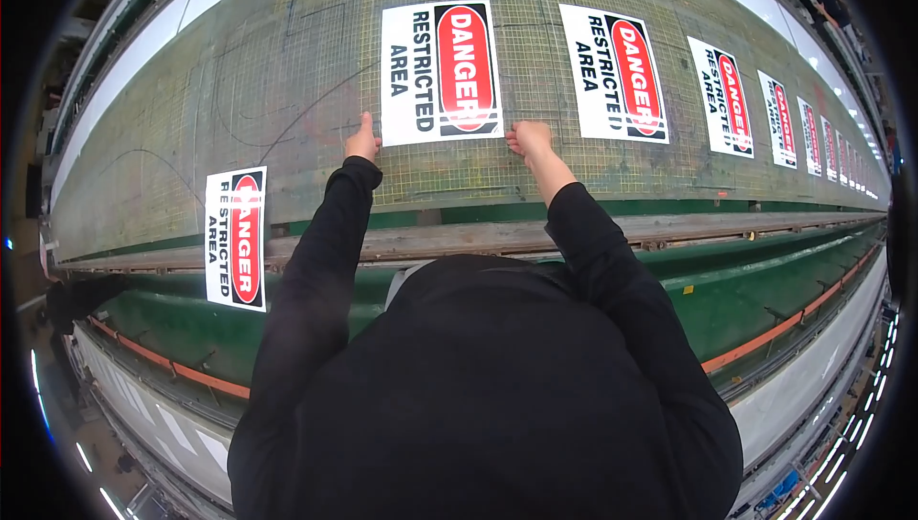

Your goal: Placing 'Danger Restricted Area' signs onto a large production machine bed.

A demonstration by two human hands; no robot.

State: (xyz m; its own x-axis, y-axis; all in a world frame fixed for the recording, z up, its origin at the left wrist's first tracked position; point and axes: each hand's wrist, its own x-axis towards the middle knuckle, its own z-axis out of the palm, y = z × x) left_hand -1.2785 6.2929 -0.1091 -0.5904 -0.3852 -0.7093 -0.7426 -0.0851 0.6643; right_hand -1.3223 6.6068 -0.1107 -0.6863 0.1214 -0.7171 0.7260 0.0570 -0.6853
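Note:
A white warning sign sheet (pixel 411 89) with a red oval on a black panel lies on the stained, grid-meshed green table (pixel 316 51), its print turned sideways. My left hand (pixel 362 140) is at its lower left corner, thumb stretched up apart from the bent fingers. Beside the lower right corner, my right hand (pixel 530 140) is closed, its curled fingers just off the edge, with nothing visible in them. A similar sign (pixel 218 252) at the left overlaps the near table edge. To the right, another matching sign (pixel 585 70) lies beyond my right hand.
Several more signs (pixel 706 99) run in a row along the long table to the far right. A grey rail (pixel 459 241) borders its near side, above a green beam (pixel 727 281) and an orange strip (pixel 765 336). Another person (pixel 828 3) stands at upper right.

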